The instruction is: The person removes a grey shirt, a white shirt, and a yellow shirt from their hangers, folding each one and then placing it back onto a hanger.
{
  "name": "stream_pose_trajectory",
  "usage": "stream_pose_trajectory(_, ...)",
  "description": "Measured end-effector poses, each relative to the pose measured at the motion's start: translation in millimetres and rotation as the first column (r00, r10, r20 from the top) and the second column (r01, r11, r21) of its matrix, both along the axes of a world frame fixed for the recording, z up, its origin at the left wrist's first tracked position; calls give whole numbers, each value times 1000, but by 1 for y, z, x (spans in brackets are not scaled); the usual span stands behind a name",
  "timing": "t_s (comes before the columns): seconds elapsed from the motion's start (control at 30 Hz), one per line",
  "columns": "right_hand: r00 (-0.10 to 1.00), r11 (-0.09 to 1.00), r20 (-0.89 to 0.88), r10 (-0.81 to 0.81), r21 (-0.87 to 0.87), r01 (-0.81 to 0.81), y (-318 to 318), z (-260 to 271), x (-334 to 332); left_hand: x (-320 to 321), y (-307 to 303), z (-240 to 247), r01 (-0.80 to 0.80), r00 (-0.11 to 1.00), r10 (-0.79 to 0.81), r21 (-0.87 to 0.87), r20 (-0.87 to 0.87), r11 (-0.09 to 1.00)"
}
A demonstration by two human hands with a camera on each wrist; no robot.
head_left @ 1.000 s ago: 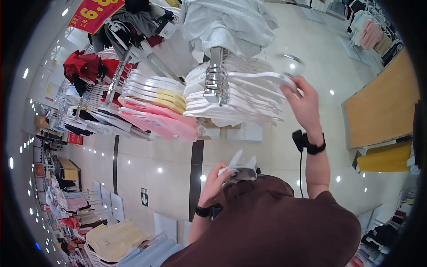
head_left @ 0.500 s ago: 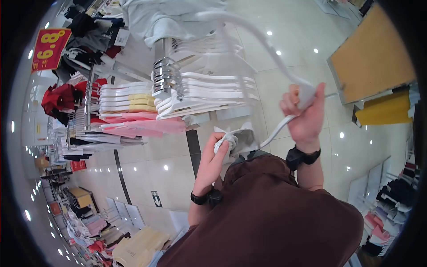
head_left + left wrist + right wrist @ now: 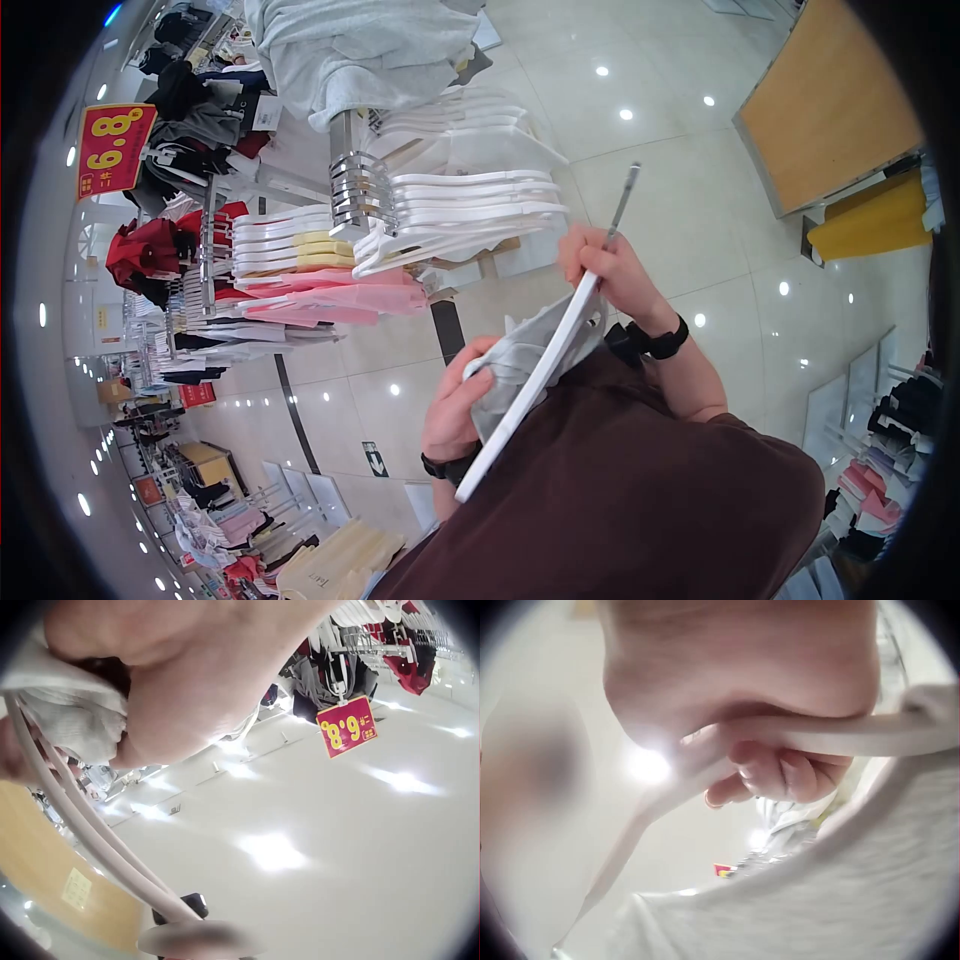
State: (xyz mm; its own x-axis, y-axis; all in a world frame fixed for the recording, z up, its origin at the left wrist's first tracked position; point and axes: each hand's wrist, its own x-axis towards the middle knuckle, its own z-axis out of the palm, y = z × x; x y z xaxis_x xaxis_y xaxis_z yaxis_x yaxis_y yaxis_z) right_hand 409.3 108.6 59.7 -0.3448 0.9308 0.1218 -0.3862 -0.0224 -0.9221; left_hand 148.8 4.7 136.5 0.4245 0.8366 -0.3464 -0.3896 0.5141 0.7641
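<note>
Right hand (image 3: pixel 605 270): I keep it curled round the neck of the white plastic clothes hanger (image 3: pixel 530 390), metal hook uppermost; gripping there, I judge, steadies the long arm. Left hand (image 3: pixel 452 405): clenched on the bunched pale grey knit garment (image 3: pixel 512 358), touching the hanger. Both lie just below the chrome rack rail (image 3: pixel 345 190), which carries white hangers.

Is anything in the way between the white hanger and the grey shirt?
No, nothing visible is. The white plastic hanger, gripped by the right hand, lies right against the grey fabric garment that the left hand holds.
</note>
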Motion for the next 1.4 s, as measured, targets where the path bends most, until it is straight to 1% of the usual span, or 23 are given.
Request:
stream_pose_trajectory(0.03,981,999,187,-43,0,44,-4,9,5,-4,-3,-3,-45,997,44,10,69,999)
stream_pose_trajectory(0.07,981,999,188,-43,-1,44,-7,5,7,-8,-4,-6,-91,987,87,19,138,996)
stream_pose_trajectory(0.13,918,980,342,-201,54,194,-11,-8,14,-14,-4,-16,-95,983,92,17,159,995)
stream_pose_trajectory(0.2,897,972,378,-229,44,230,-13,-15,26,-19,-1,-26,-170,985,171,-39,32,985)
stream_pose_trajectory(0.23,854,946,409,-322,98,309,-15,-20,30,-16,2,-28,-199,979,197,-41,-59,979)
stream_pose_trajectory(0.27,800,911,436,-411,156,383,-15,-25,33,-13,5,-34,-202,978,199,-44,-59,978)
stream_pose_trajectory(0.3,758,875,437,-484,239,421,-14,-30,35,-10,8,-41,-242,956,240,12,-167,970)
stream_pose_trajectory(0.33,758,877,439,-481,238,419,-15,-30,36,-8,9,-49,-273,920,283,74,-271,959)
stream_pose_trajectory(0.37,680,880,562,-470,245,406,-16,-29,37,-7,12,-57,-245,844,300,178,-445,953)
stream_pose_trajectory(0.4,586,884,673,-452,251,394,-17,-28,37,-5,13,-62,-247,844,301,176,-444,953)
stream_pose_trajectory(0.47,559,871,673,-484,307,384,-18,-28,29,2,19,-67,-77,527,348,364,-775,928)
stream_pose_trajectory(0.5,533,854,671,-516,362,373,-18,-29,26,1,21,-84,14,397,487,535,-778,844)
stream_pose_trajectory(0.53,533,854,669,-517,365,371,-19,-29,25,-3,22,-93,12,396,490,538,-776,843)
stream_pose_trajectory(0.6,451,788,646,-616,491,372,-19,-29,23,-10,22,-102,117,254,517,557,-817,822)
stream_pose_trajectory(0.73,375,759,661,-650,543,359,-16,-25,24,-14,24,-104,114,227,547,579,-806,807)
stream_pose_trajectory(0.83,389,773,677,-624,463,434,-11,-26,26,-14,25,-96,158,181,471,498,-864,853)
stream_pose_trajectory(0.9,295,729,680,-671,532,430,-9,-24,29,-16,27,-94,201,160,402,428,-902,881)
stream_pose_trajectory(0.93,293,728,680,-672,534,431,-9,-25,29,-15,29,-94,202,162,403,430,-901,880)
stream_pose_trajectory(1.0,320,774,705,-633,556,303,-12,-29,23,-13,30,-94,116,280,412,456,-867,882)
stream_pose_trajectory(1.13,342,764,686,-642,609,214,-27,-28,-5,3,32,-91,121,296,380,429,-876,895)
stream_pose_trajectory(1.2,562,862,656,-504,339,377,-35,-24,-15,8,32,-92,131,295,361,412,-885,902)
stream_pose_trajectory(1.33,551,888,696,-460,366,280,-34,-35,-2,-3,32,-101,13,350,389,419,-852,908)
stream_pose_trajectory(1.4,541,877,691,-479,407,256,-34,-33,0,-4,33,-95,36,256,443,467,-859,883)
